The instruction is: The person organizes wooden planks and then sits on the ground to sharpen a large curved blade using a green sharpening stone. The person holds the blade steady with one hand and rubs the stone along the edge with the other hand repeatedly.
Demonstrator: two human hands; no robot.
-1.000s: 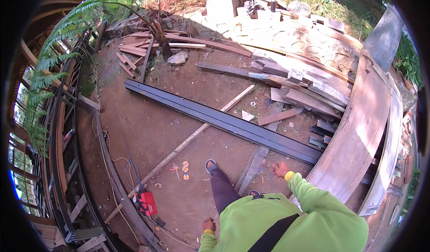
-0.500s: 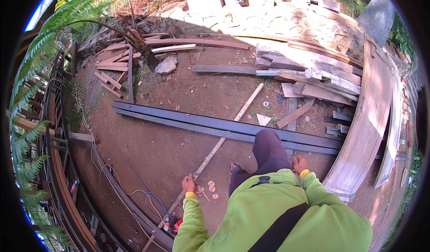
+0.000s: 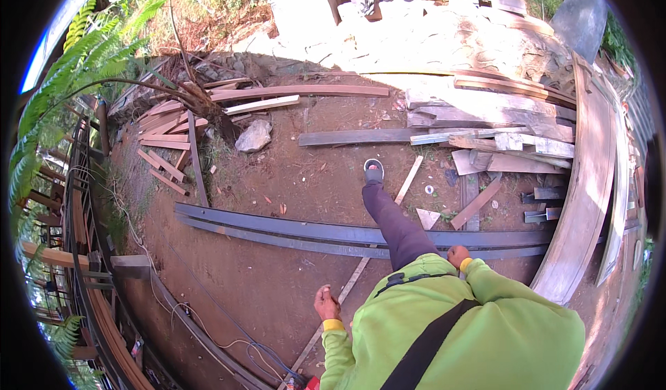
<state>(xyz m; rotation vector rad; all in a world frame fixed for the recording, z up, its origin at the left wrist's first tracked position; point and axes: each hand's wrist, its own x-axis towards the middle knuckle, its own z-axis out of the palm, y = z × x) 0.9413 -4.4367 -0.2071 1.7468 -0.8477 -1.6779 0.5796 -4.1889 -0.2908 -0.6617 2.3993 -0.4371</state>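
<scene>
My left hand (image 3: 327,302) hangs over the bare dirt beside a long thin wooden strip (image 3: 354,279). Its fingers are loosely bent and a little apart, with nothing visible in them. My right hand (image 3: 457,255) is at my right side, fingers curled in, and nothing shows in its grip. In this view it overlaps two long dark metal beams (image 3: 298,230) lying across the ground. My leg (image 3: 394,217) reaches over the beams, and a sandalled foot (image 3: 374,170) is on their far side. Both arms wear green sleeves with yellow cuffs.
Weathered planks (image 3: 485,117) are stacked at the far right, near a wide board (image 3: 583,182). Reddish timber offcuts (image 3: 166,130) and a rock (image 3: 254,136) lie far left. Cables (image 3: 208,300) run along the ground at left, beside a rack of long bars (image 3: 87,251).
I have stepped forward, one leg now extended across the metal beams. My left hand has risen away from the strip and its fingers have loosened. The orange discs have gone from sight.
</scene>
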